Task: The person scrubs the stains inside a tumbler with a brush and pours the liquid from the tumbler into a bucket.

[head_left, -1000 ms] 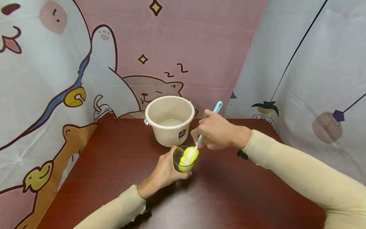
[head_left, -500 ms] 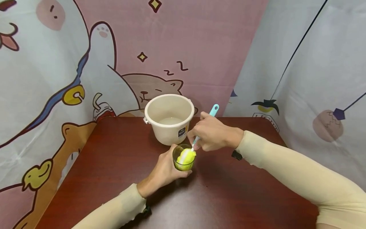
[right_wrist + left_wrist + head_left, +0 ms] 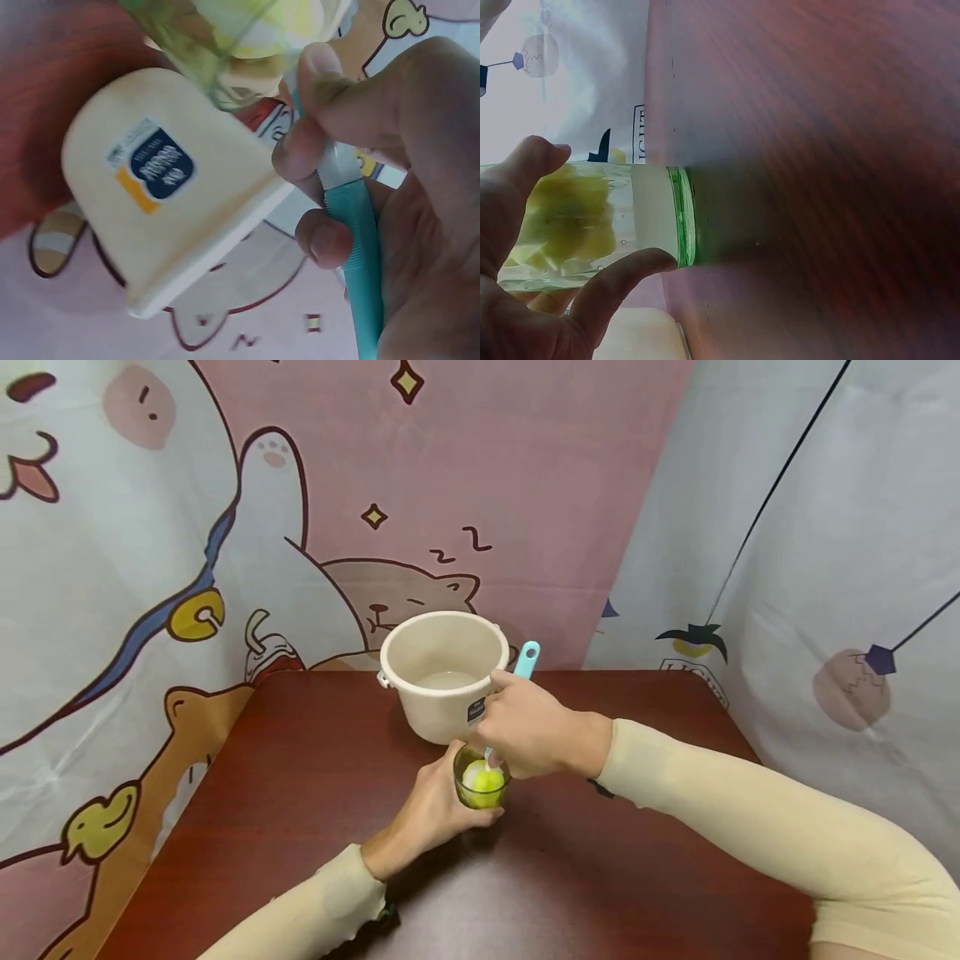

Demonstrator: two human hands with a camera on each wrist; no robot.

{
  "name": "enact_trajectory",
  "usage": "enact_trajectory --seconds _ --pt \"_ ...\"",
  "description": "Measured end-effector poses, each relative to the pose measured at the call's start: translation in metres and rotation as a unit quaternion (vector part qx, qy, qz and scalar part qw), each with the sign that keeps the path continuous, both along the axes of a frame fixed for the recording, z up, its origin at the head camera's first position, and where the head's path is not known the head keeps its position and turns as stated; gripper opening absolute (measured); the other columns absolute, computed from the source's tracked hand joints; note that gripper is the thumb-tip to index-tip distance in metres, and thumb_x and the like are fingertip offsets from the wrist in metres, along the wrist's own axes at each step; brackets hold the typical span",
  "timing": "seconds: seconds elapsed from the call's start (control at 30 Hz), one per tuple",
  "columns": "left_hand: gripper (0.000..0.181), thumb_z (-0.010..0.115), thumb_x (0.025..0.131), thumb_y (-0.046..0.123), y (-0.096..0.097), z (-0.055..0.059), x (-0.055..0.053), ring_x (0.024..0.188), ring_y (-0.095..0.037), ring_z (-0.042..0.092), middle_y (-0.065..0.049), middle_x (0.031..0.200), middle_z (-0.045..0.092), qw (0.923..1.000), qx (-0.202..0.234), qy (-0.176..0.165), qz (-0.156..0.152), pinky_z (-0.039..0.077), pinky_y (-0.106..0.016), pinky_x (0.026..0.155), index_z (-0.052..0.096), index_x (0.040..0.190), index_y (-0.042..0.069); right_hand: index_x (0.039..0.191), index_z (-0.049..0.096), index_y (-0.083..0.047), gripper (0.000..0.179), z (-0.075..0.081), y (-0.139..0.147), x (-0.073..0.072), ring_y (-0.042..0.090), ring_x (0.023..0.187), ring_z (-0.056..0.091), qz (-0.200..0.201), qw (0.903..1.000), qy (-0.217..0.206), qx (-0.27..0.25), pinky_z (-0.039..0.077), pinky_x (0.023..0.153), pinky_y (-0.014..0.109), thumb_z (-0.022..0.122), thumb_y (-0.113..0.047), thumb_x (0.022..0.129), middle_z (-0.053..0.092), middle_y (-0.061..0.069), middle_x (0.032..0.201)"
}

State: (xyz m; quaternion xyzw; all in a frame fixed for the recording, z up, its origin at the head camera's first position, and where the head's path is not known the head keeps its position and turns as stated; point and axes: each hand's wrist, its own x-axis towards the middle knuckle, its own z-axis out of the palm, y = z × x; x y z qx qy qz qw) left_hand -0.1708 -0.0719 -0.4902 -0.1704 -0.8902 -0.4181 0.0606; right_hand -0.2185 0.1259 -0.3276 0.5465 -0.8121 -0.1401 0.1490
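Note:
My left hand (image 3: 435,797) grips a clear, green-tinted drinking glass (image 3: 652,217), fingers and thumb wrapped round its side. The glass is held over the front side of the bucket; whether its base touches the table, I cannot tell. Inside it sits the yellow and white sponge head (image 3: 483,779) of a cup brush. My right hand (image 3: 536,727) holds that brush by its teal handle (image 3: 352,225), whose holed end (image 3: 529,658) sticks up past the knuckles. In the left wrist view the sponge shows yellow through the glass wall, with small bubbles or drops on it.
Just behind the hands stands a cream plastic bucket (image 3: 427,714) with a dark label, seemingly with some liquid at its bottom. Beneath is a dark red-brown wooden table (image 3: 315,777). A cartoon-printed cloth (image 3: 540,485) hangs round the back and sides.
My right hand has moved left and a little down, pushing the sponge head deeper into the glass and bringing the brush handle more upright. The left hand and glass have stayed nearly in place.

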Motion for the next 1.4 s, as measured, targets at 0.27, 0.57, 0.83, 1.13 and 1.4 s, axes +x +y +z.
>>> enact_trajectory --seconds 0.27,0.57,0.83,1.13,1.4 --pt "0.089 0.112 0.072 0.038 0.001 -0.001 0.0 0.103 -0.011 0.077 0.008 0.116 0.077 1.0 0.005 0.001 -0.006 0.065 -0.031 0.091 0.061 0.142 0.021 0.09 0.079 -0.03 0.025 0.02 0.0 0.007 0.019 0.075 0.067 0.01 0.9985 0.053 -0.011 0.037 0.086 0.04 0.1 -0.036 0.078 0.072 -0.006 0.07" --pt "0.096 0.111 0.074 0.038 -0.003 0.001 -0.001 0.11 -0.014 0.078 0.007 0.123 0.078 0.9997 -0.004 0.009 -0.023 0.065 -0.034 0.097 0.058 0.153 0.023 0.084 0.072 -0.028 0.02 0.018 -0.009 0.012 0.018 0.072 0.057 0.064 0.9733 0.219 0.025 0.037 0.091 0.036 0.09 -0.018 0.08 0.073 -0.004 0.071" --pt "0.096 0.111 0.073 0.039 -0.003 0.0 -0.002 0.108 -0.015 0.079 0.009 0.121 0.079 0.9996 -0.007 0.012 -0.025 0.066 -0.037 0.097 0.058 0.152 0.025 0.087 0.073 -0.032 0.018 0.019 -0.018 0.018 0.016 0.08 0.06 0.055 0.9544 0.273 0.107 0.034 0.098 0.036 0.082 -0.021 0.097 0.076 -0.008 0.073" --pt "0.092 0.111 0.074 0.04 -0.004 0.0 -0.001 0.105 -0.015 0.078 0.006 0.12 0.079 0.9999 -0.004 -0.001 -0.013 0.065 -0.035 0.093 0.06 0.149 0.024 0.083 0.078 -0.036 0.021 0.033 -0.017 0.018 0.014 0.079 0.065 0.044 0.9686 0.209 0.128 0.035 0.098 0.038 0.088 -0.021 0.092 0.076 -0.011 0.07" --pt "0.085 0.112 0.073 0.04 -0.001 0.0 0.0 0.099 -0.014 0.077 0.005 0.114 0.079 1.0 -0.007 0.0 -0.007 0.064 -0.032 0.088 0.062 0.139 0.023 0.087 0.079 -0.035 0.029 0.037 0.008 -0.001 0.016 0.089 0.073 -0.018 0.9988 -0.02 0.041 0.041 0.097 0.041 0.106 -0.029 0.076 0.076 -0.013 0.077"
